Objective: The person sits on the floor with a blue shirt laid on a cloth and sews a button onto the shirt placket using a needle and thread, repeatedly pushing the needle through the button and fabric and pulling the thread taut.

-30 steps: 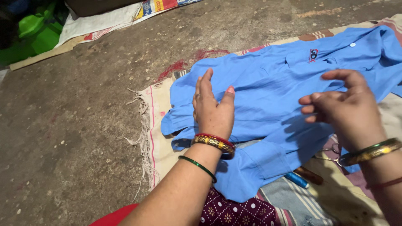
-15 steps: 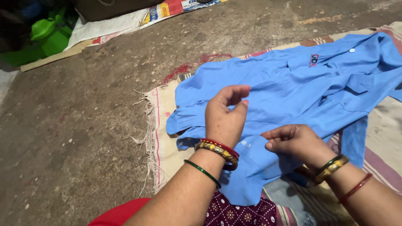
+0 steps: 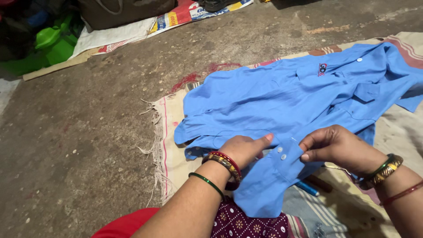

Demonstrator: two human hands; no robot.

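Blue shirt [image 3: 282, 101] fabric is spread across a striped, fringed cloth mat [image 3: 169, 132] laid on a rough concrete floor [image 3: 88, 132], with the collar end lying toward the upper right and one sleeve drawn down toward the person. The buttoned cuff [image 3: 282, 158] of that sleeve is held between both hands, close to the lap. The left hand [image 3: 244, 147] is seen closed around the left edge of the cuff, its thumb stretched flat along the cloth and its fingers tucked under the fabric, out of sight. The right hand [image 3: 337, 147] is pinched shut on the cuff's right edge, thumb pressed against bent fingers. Two small white buttons [image 3: 282, 153] are visible on the cuff between the two hands. Bangles [image 3: 224, 163] in red, gold and green are worn on the left wrist, and similar ones [image 3: 383, 169] on the right. Beneath the hanging sleeve, a blue cylindrical object [image 3: 307, 188] is partly visible on the mat, beside a dark brown one; what they are cannot be told. A thin metal item under the right wrist is mostly hidden. At the upper left, well apart from the shirt, green plastic items [image 3: 48, 44] and a white sack [image 3: 114, 31] are lying on the floor.
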